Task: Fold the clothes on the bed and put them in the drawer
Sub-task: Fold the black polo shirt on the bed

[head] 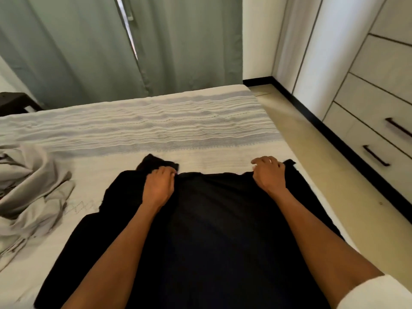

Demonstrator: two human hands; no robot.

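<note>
Black garment point(218, 230) near bed's point(200, 130) right edge

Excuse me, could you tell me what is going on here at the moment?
A person is laying out a black garment on the bed. The left hand and the right hand each grip its far edge. A crumpled grey garment lies unfolded to the left. The drawers on the right are closed, so nothing looks put away yet.

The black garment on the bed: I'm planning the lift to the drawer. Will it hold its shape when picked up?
Probably not. The black garment lies flat and bunches where the left hand and right hand grip it, so it looks floppy. It likely sags unless folded and supported underneath. Probably light.
</note>
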